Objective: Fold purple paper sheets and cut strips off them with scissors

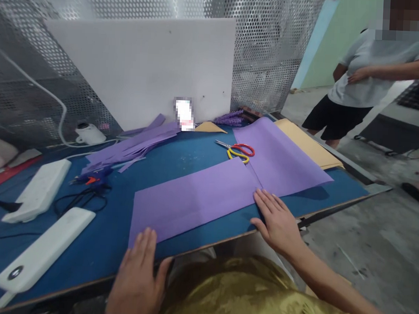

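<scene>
A long purple paper sheet (197,198) lies flat on the blue table (104,245). My left hand (136,276) rests open and flat on the table at the sheet's near left corner. My right hand (276,222) lies open with fingers stretched, fingertips touching the sheet's near right corner. A second, larger purple sheet (279,155) lies to the right, its edge meeting the first. Red and yellow scissors (239,151) lie just behind the two sheets.
Purple paper strips (137,144) pile at the back left before a white board (147,66). Two white power strips (38,256) and black cables lie at the left. Tan sheets (310,145) sit far right. Another person (366,76) stands beyond the table's right end.
</scene>
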Motion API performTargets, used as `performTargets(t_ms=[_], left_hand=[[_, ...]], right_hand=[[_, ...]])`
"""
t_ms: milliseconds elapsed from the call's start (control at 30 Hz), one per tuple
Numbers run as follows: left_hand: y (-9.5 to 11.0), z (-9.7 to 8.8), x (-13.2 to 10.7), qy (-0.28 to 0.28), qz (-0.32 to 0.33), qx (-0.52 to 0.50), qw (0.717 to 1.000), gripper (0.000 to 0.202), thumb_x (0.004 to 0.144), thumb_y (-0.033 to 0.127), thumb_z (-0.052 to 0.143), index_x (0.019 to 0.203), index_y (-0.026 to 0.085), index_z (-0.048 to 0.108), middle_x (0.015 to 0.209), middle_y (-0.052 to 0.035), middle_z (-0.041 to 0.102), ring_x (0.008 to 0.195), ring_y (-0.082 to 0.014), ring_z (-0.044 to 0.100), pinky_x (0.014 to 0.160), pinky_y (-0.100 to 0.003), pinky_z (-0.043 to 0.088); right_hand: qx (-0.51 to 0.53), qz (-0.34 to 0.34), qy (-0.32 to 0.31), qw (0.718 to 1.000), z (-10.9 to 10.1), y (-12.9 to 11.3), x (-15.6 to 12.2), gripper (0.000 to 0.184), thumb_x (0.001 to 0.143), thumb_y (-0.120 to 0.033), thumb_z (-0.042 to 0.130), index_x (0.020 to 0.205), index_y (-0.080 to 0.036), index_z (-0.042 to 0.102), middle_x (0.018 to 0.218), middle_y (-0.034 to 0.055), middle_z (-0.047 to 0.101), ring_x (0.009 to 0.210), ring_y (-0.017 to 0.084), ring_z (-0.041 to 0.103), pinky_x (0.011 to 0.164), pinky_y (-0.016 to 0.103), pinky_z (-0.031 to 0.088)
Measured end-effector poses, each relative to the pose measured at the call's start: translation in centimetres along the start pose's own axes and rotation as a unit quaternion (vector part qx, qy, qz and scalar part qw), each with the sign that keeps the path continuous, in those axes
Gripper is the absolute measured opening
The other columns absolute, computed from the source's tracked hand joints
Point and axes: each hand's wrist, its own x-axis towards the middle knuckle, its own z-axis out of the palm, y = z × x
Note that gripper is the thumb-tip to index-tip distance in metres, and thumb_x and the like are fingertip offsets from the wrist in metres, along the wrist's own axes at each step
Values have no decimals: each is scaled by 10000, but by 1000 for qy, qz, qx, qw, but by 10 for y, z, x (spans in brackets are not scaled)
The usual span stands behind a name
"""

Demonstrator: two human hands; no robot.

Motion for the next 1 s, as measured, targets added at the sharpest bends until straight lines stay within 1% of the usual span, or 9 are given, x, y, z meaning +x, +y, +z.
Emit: performTargets(t_ms=[100, 167, 267, 333, 433, 533, 700, 867, 1000], left_hand=[[-24, -7, -13, -5, -34, 7, 999, 720, 1010, 483, 344, 1626, 174, 134, 1518, -232, 485, 1415, -387, 447, 1105, -591, 397], [-25, -10, -15, -8, -46, 21, 999, 732, 1009, 508, 331, 1622, 153, 149, 1503, -251, 492, 1445, -413, 390, 1096, -624, 386], [1, -11, -4, -11, -46, 52, 998, 760, 995, 557, 345, 1586, 85, 265, 1543, -275, 428, 1477, -453, 302, 1100, -661, 351], [29, -8, 10, -29, 14, 41, 999, 743, 995, 579, 345, 1538, 73, 376, 1549, -237, 442, 1453, -414, 365, 1107, -602, 376], [65, 0, 32, -72, 113, 12, 991, 713, 995, 595, 346, 1504, 104, 445, 1568, -148, 451, 1437, -360, 407, 1114, -527, 390], [79, 4, 45, -80, 159, -2, 984, 715, 998, 594, 337, 1469, 77, 486, 1568, -120, 454, 1427, -363, 413, 1114, -523, 375], [71, 4, 44, -79, 153, -25, 985, 796, 940, 663, 428, 1498, 97, 458, 1566, -111, 459, 1434, -405, 377, 1116, -552, 346], [63, 0, 36, -110, 75, -22, 991, 796, 899, 715, 464, 1528, 227, 438, 1545, -85, 492, 1447, -462, 321, 1149, -702, 172], [46, -2, 25, -129, 7, 2, 992, 774, 908, 718, 435, 1539, 270, 412, 1567, -69, 461, 1455, -495, 278, 1110, -767, 162]], right_hand=[[-14, 6, 6, 1000, 0, 0, -1, 683, 1029, -554, 343, 1485, -60, 465, 1456, 213, 557, 1378, 327, 492, 1130, 502, 371], [-23, 16, 0, 1000, 0, -5, -1, 710, 1021, -568, 354, 1484, -41, 460, 1458, 234, 546, 1379, 348, 487, 1139, 525, 355], [-27, 29, -14, 999, -2, -24, 3, 783, 997, -607, 385, 1416, 41, 512, 1433, 297, 540, 1360, 393, 496, 1151, 557, 332], [0, 11, -30, 999, -4, -44, 8, 823, 977, -632, 413, 1385, 72, 534, 1425, 317, 536, 1357, 401, 496, 1158, 557, 330], [97, -81, -74, 989, -11, -77, 16, 736, 995, -571, 410, 1426, 15, 522, 1488, 249, 505, 1415, 338, 443, 1188, 508, 326], [183, -147, -125, 964, -16, -94, 23, 624, 1027, -468, 368, 1487, -59, 473, 1552, 150, 461, 1455, 249, 400, 1213, 436, 314], [177, -134, -115, 968, -13, -83, 22, 687, 1028, -570, 349, 1484, -73, 477, 1551, 132, 464, 1451, 261, 405, 1216, 478, 280], [118, -71, -35, 990, -4, -59, 11, 618, 1047, -542, 332, 1437, -109, 539, 1490, 124, 543, 1389, 246, 488, 1204, 464, 237], [68, -54, 0, 996, -2, -36, 4, 586, 1055, -511, 320, 1428, -116, 541, 1467, 121, 569, 1359, 256, 521, 1182, 479, 245]])
